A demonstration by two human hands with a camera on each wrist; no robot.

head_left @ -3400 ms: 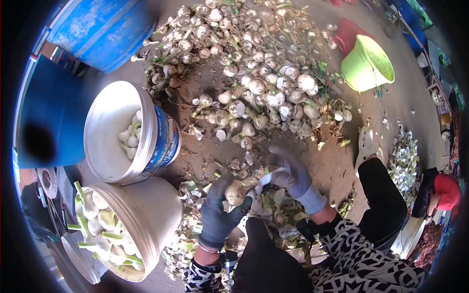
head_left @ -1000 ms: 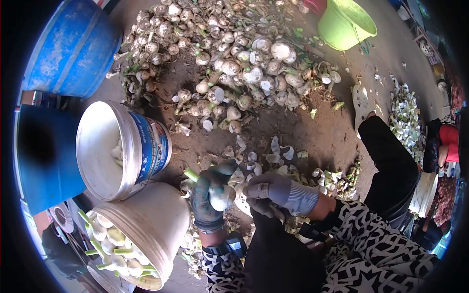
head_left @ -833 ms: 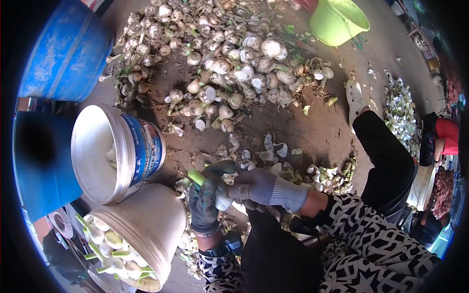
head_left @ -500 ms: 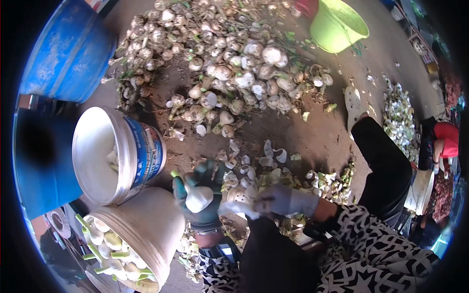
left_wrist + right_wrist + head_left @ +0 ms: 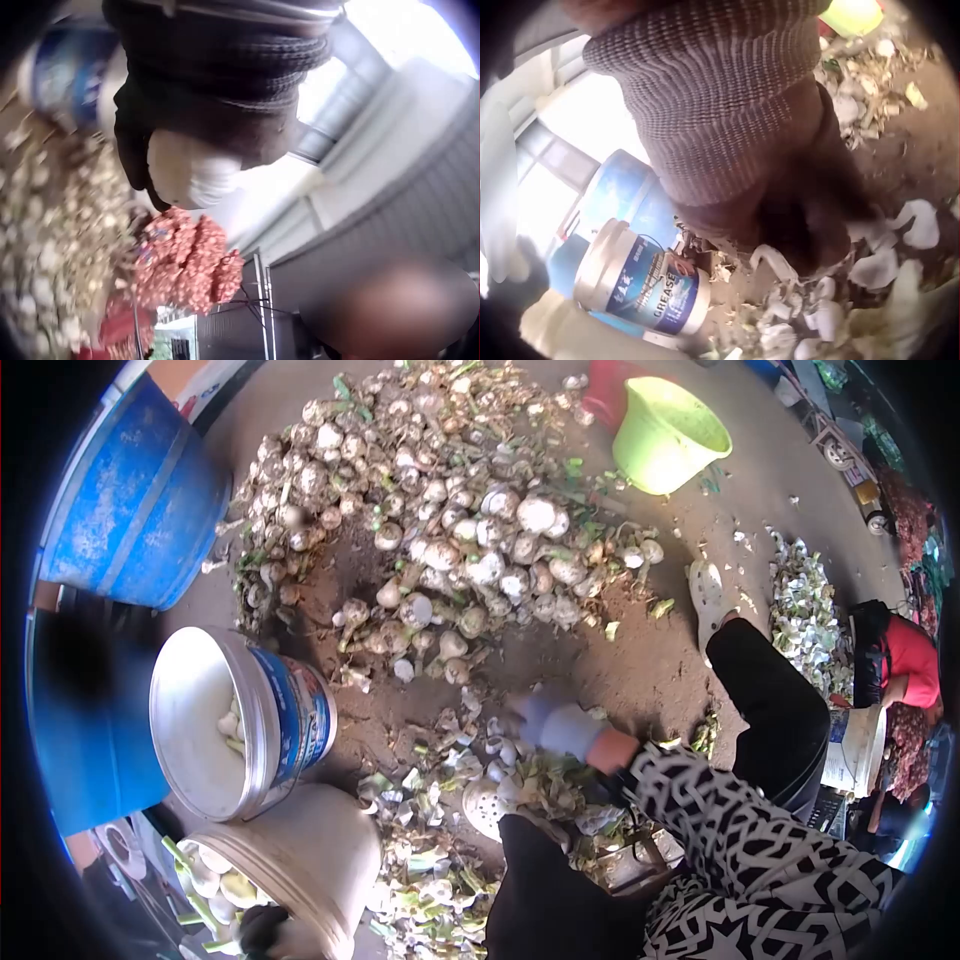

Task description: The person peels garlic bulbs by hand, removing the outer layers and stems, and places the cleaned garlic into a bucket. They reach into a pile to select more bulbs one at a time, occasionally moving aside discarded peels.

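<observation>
- The left hand (image 5: 264, 930) is at the mouth of the cream bucket (image 5: 325, 860), its gloved fingers curled round a pale garlic bulb (image 5: 189, 169); whether the bulb is past the rim cannot be told. A release too soon could send it off the rim, and a hard drop could bruise it.
- The bulb turns a broad, rounded side to the left wrist view; no stem shows and blur softens it, so its long axis cannot be told.
- Inside that bucket, the stemmed bulbs (image 5: 205, 882) lie mixed, several green stems pointing toward the head view's left edge. Jutting stems could catch the incoming bulb — or the glove.
- The right hand (image 5: 556, 724) is well apart from the left, blurred above the peel scraps (image 5: 435, 885); its finger position and any grip cannot be told. Reaching quickly here, it could scoop up loose peel.
- The blue-labelled bucket (image 5: 305, 710) stands just beside the cream one; a swinging arm could knock either.
- Farthest of these, the garlic pile (image 5: 470, 550) spreads across the floor, bulbs pointing every way; careless pulling could make some roll.
</observation>
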